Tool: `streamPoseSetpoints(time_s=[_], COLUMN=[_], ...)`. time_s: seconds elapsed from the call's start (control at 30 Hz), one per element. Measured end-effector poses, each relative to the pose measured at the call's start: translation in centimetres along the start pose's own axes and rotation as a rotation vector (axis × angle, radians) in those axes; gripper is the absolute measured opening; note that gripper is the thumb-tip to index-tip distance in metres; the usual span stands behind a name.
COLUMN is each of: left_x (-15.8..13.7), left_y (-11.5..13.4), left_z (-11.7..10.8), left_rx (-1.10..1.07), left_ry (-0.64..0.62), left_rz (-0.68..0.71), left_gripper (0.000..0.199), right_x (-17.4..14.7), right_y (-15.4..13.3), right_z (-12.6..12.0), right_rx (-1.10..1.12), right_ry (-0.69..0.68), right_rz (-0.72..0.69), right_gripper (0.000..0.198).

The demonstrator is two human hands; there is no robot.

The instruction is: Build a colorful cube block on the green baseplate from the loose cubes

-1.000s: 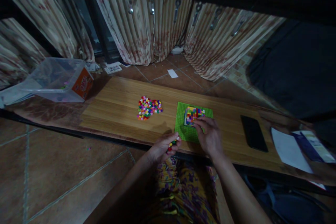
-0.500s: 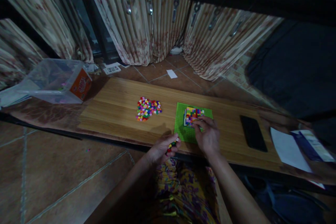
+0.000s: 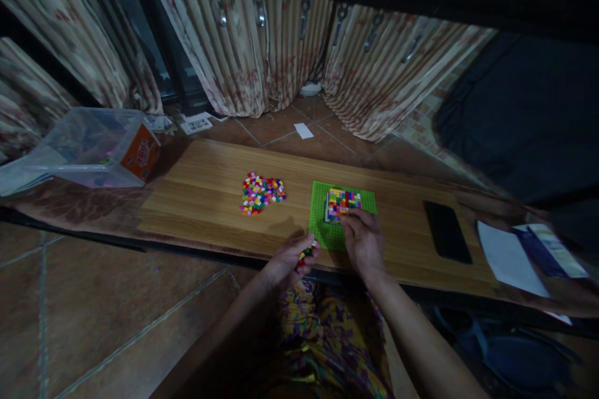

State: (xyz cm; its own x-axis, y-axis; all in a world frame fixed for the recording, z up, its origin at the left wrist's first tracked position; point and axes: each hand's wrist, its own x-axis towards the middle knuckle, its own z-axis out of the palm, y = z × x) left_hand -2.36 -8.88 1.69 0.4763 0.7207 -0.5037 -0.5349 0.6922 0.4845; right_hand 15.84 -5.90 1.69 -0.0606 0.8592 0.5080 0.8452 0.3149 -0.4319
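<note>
A green studded baseplate lies on the wooden board, with a low block of many-coloured toy bricks built up on it. My right hand is over the baseplate's right side, thumb and fingertips brought together at the near edge of the block. What they pinch, if anything, is hidden. Just off the baseplate's near left corner, my left hand is curled around several small toy bricks, red, yellow, green and white. A loose heap of small coloured bricks lies to the left on the board.
The wooden board rests on a long low table. At its left stands a clear plastic box with an orange label. A black phone lies at right, beside white paper and a blue-and-white packet. Striped curtains hang behind.
The view has shifted slightly. My right hand stays at the brick block with its fingertips at the near edge, and my left hand still holds its bricks.
</note>
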Motion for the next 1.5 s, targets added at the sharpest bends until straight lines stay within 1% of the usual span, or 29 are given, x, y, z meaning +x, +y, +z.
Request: streamPoseSetpoints(time_s=[0.2, 0.27, 0.37, 0.43, 0.53, 0.63, 0.87, 0.97, 1.07, 1.23, 1.4, 1.5], left_x=[0.3, 0.3, 0.2, 0.2, 0.3, 0.3, 0.2, 0.1, 0.1, 0.3, 0.2, 0.1], left_y=[0.0, 0.0, -0.1, -0.1, -0.2, -0.3, -0.3, -0.3, -0.3, -0.5, -0.4, -0.3], left_z=[0.1, 0.1, 0.1, 0.1, 0.0, -0.1, 0.0, 0.1, 0.2, 0.2, -0.1, -0.2], left_rx=[-0.079, -0.1, -0.11, -0.112, -0.111, -0.091, -0.039, -0.021, -0.014, -0.001, -0.015, 0.015], left_ry=[0.011, 0.012, 0.012, -0.003, -0.038, -0.063, -0.062, -0.058, -0.064, -0.034, -0.041, -0.066], left_rz=[-0.001, -0.007, -0.003, 0.008, 0.028, 0.046, 0.067, 0.073, 0.07, 0.079, 0.04, 0.04], left_gripper=[0.029, 0.028, 0.026, 0.027, 0.029, 0.034, 0.04, 0.043, 0.045, 0.047, 0.039, 0.034], right_x=[-0.1, -0.3, -1.0, -1.4, -1.9, -1.9, -1.7, -1.9, -2.0, -1.9, -1.9, -2.0], right_y=[0.0, -0.6, -2.1, -3.2, -4.4, -4.9, -4.6, -4.3, -4.2, -4.5, -4.6, -4.3], right_z=[-0.4, -0.7, -0.9, -0.9, -0.8, -0.6, -0.9, -0.8, -0.5, -0.6, -0.7, -0.6], right_rx=[-0.026, -0.014, 0.081, 0.185, 0.341, 0.417, 0.524, 0.592, 0.636, 0.634, 0.659, 0.7], right_ry=[-0.014, 0.003, 0.01, -0.058, -0.2, -0.299, -0.415, -0.451, -0.442, -0.408, -0.303, -0.294], right_rz=[-0.001, 0.002, 0.032, 0.067, 0.112, 0.121, 0.093, 0.109, 0.146, 0.147, 0.239, 0.245], right_gripper=[0.029, 0.028, 0.027, 0.026, 0.027, 0.029, 0.028, 0.024, 0.02, 0.015, 0.012, 0.01])
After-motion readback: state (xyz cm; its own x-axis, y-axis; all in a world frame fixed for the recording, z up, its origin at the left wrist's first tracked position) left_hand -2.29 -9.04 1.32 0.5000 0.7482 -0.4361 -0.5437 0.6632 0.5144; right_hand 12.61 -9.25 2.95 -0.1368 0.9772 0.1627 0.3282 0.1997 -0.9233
